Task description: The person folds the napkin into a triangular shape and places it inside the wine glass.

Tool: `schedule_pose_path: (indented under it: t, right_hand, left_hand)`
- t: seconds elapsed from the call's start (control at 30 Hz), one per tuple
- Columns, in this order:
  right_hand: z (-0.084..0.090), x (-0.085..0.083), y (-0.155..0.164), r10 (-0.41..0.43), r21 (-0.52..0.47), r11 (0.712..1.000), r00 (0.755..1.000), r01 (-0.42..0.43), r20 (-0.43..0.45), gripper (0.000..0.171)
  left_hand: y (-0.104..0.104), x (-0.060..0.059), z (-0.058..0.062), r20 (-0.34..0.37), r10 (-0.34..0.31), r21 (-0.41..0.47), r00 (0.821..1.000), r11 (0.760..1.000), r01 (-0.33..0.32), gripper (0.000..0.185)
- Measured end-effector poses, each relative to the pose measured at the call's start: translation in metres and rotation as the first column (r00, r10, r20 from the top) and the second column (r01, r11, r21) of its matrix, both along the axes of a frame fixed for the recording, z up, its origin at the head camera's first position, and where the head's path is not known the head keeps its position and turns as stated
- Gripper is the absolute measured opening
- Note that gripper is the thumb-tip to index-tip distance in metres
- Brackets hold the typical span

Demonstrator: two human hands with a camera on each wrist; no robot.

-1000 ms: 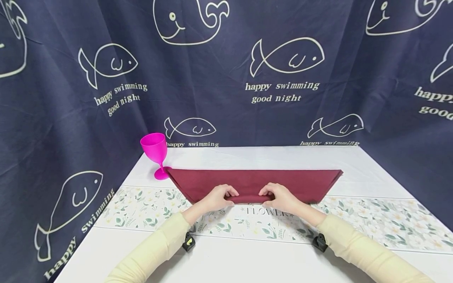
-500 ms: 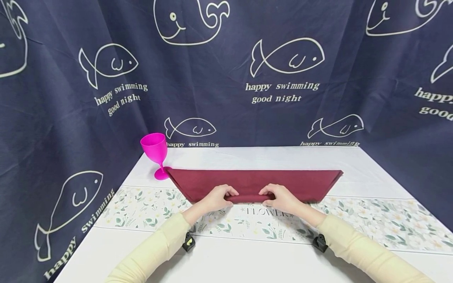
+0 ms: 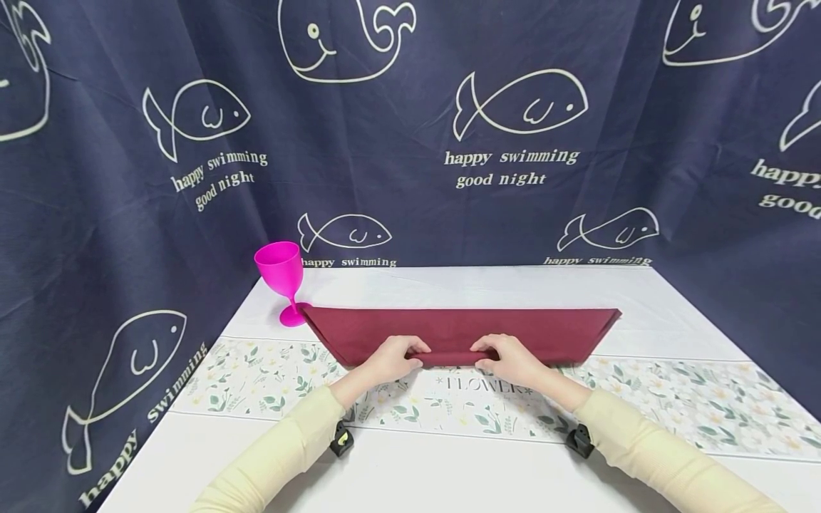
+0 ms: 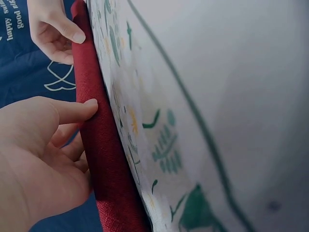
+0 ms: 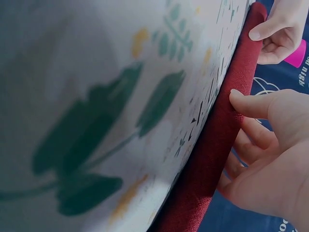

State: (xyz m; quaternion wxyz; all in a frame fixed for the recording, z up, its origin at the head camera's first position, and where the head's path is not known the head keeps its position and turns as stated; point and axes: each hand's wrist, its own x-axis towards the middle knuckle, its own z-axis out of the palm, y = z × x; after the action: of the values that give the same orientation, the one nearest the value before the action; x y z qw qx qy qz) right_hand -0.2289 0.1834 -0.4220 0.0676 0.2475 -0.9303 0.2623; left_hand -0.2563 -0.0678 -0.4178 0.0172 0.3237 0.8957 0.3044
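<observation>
A dark red cloth (image 3: 458, 328) lies across the table, folded to a trapezoid with its long side away from me. Along its near edge runs a thick rolled strip (image 4: 107, 154). My left hand (image 3: 391, 358) grips this roll left of the middle, thumb on the near side and fingers curled over the far side. To the right, my right hand (image 3: 512, 360) holds the same roll in a mirrored grip. Both thumbs press against the red fabric in the wrist views. A short stretch of roll shows between the hands; the parts under the palms are hidden.
A bright pink goblet (image 3: 280, 269) stands upright at the back left, its foot right by the cloth's far left corner. Beneath the cloth, a floral printed band (image 3: 680, 399) crosses the white table (image 3: 462, 474). Dark blue curtains (image 3: 410, 164) surround the back and sides.
The rolled near edge has shifted very slightly away from me, with both hands keeping their grip. The goblet and the cloth's far edge have stayed in place.
</observation>
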Motion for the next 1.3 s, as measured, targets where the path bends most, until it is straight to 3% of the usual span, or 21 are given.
schedule_pose_path:
  t: [0.33, 0.8, 1.3]
  right_hand:
    - [0.0009, 0.0009, -0.0014, -0.037, 0.001, 0.999, 0.999, 0.037, 0.026, 0.019]
    - [0.0022, 0.0040, -0.0025, -0.035, 0.006, 0.999, 0.999, 0.035, 0.019, 0.017]
    - [0.0023, 0.0023, -0.0027, -0.001, -0.006, 1.000, 0.998, 0.001, 0.061, 0.017]
  left_hand:
    - [-0.0002, -0.0054, -0.0058, -0.004, 0.009, -0.014, 1.000, 1.000, -0.009, 0.018]
    - [-0.0005, -0.0021, -0.0046, 0.065, 0.020, -0.026, 0.998, 0.999, -0.018, 0.020]
    - [-0.0005, -0.0039, -0.0052, 0.055, 0.019, -0.033, 0.998, 0.999, -0.017, 0.019]
